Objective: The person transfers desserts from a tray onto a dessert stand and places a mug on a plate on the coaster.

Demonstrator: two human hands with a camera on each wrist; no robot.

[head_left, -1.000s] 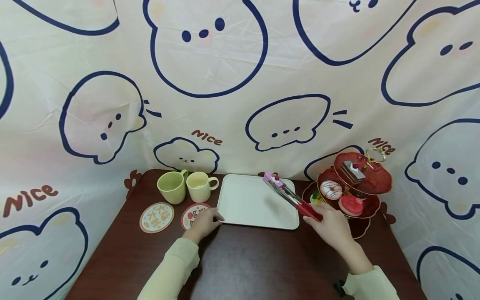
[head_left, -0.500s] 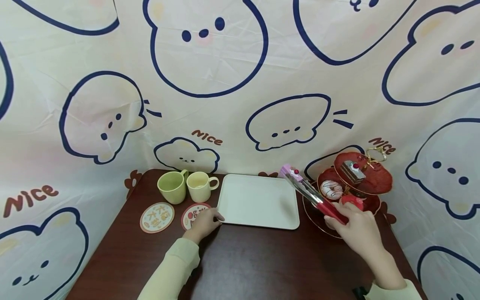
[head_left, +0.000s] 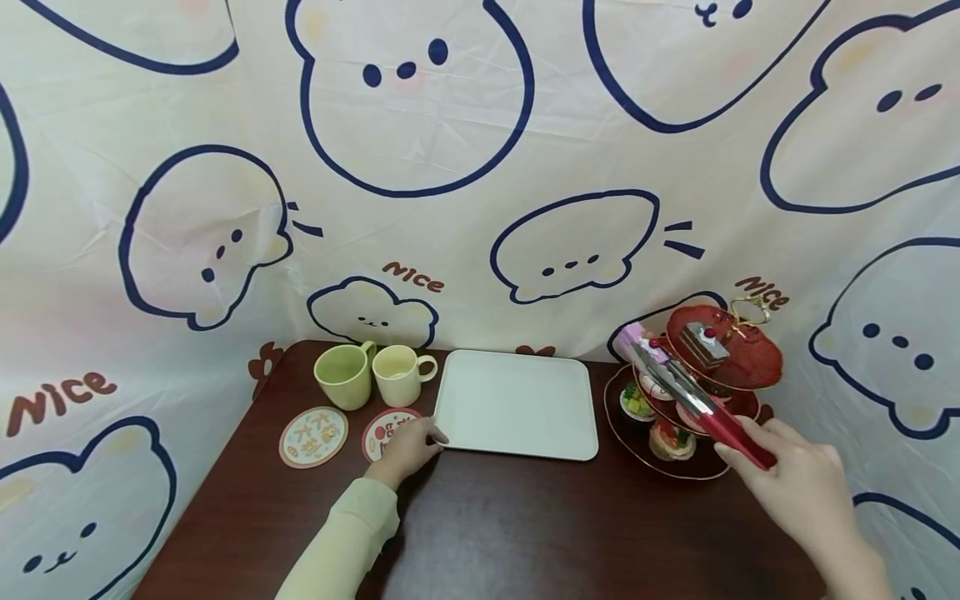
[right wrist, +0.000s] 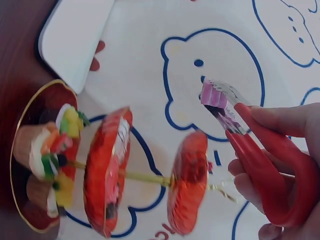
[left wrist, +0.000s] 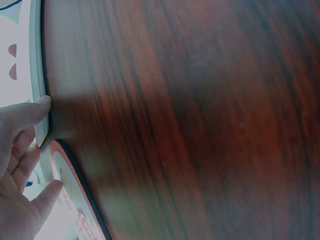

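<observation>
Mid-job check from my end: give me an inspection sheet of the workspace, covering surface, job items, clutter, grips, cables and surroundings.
Surface: dark wood-grain table.
Job items: red-handled tongs hold a purple cake in the air, apart from the three-tier stand, which bears other pastries; white tray lies flat.
Clutter: green mug, cream mug, pale coaster and red-rimmed coaster, the last partly hidden in the head view.
Left grip: touches the tray's near left corner.
Right grip: holds the tongs' handles.
Cables: nothing seen.
Surroundings: cartoon-printed backdrop behind the table.
</observation>
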